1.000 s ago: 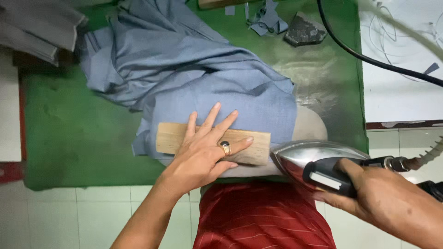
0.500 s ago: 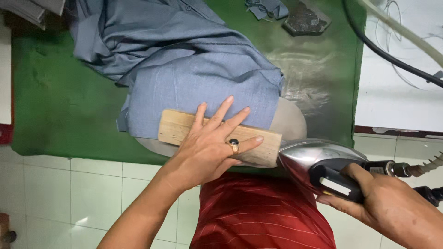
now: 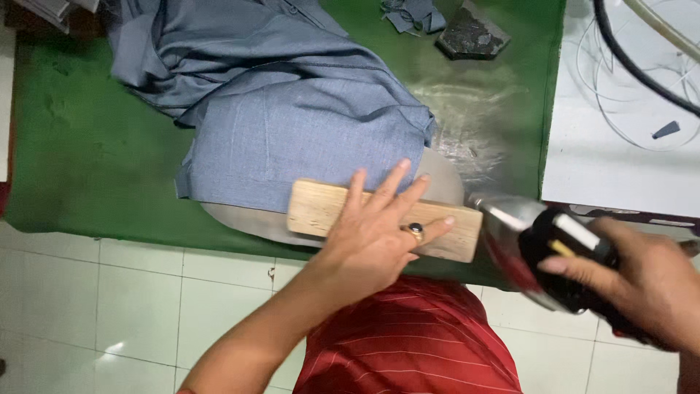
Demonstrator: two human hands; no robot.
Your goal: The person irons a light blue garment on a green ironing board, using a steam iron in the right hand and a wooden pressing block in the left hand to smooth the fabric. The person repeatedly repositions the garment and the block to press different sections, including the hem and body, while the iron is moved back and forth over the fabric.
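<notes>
Seen from above, the left hand lies flat with fingers spread, open grip, pressing a wooden block onto blue-grey fabric. The fabric is draped over a pale padded form on a green tabletop. The right hand has its grip closed around the black handle of a shiny iron, held just off the block's right end, near the tabletop edge.
</notes>
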